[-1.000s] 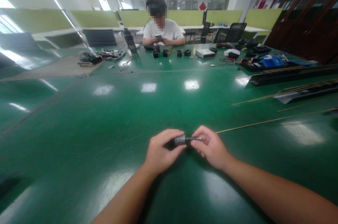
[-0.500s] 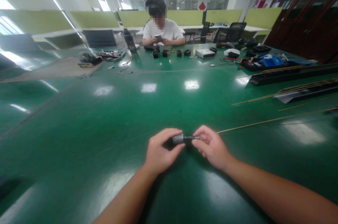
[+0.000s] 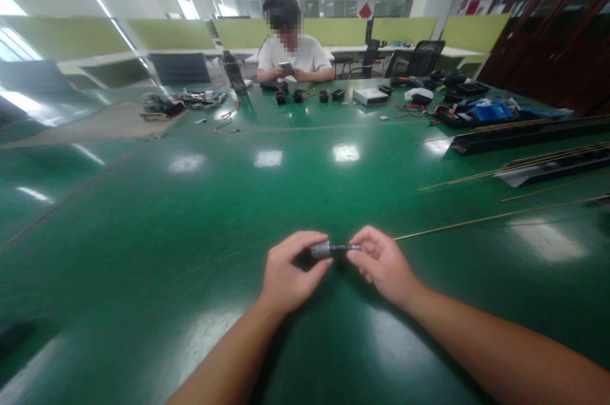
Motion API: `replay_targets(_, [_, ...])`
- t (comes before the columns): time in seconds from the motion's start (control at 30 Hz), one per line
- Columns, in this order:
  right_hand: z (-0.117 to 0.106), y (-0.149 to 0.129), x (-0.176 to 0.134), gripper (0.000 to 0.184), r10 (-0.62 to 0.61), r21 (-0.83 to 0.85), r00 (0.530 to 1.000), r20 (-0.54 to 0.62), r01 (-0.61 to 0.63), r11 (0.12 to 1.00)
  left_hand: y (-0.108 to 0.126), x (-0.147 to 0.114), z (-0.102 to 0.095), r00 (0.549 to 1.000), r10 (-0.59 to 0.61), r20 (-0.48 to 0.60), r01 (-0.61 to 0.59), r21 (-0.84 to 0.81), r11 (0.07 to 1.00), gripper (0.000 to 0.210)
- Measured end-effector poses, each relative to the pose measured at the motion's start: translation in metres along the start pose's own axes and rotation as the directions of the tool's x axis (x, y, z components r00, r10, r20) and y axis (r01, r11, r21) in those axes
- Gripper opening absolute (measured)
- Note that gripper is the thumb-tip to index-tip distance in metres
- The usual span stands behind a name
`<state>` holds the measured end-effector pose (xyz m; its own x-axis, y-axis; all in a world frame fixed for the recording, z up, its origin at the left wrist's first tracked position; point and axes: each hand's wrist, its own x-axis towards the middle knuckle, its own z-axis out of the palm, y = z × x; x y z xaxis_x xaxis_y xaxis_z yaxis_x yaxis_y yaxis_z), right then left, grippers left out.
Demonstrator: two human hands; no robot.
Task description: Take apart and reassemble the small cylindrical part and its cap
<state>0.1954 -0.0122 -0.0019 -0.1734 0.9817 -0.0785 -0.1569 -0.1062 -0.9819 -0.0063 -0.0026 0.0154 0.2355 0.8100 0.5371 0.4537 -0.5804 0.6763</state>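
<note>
Between thumb and fingers, my left hand grips a short grey metal cylinder. A thin dark shaft sticks out of the cylinder to the right. My right hand pinches the shaft's far end with thumb and forefinger, so its tip is partly covered. The piece is held about level, just over the green table. What kind of part it is, I cannot make out. Behind my right hand a thin brass-coloured rod runs off to the right.
More thin rods lie by two long black channels at the right. Along the far side are several small black boxes, a white box, a blue bundle, cables and a dark bottle. A person sits opposite, holding a phone.
</note>
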Motion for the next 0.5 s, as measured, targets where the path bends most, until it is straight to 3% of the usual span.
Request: replay_targets(0.5, [-0.0018,0.0022,0.0014,0.021,-0.013,0.011,1.0,-0.024,0.013,1.0,-0.0013,-0.0001,-0.0004,1.0,-0.03,-0.007,0.03,0.015,0.999,0.024])
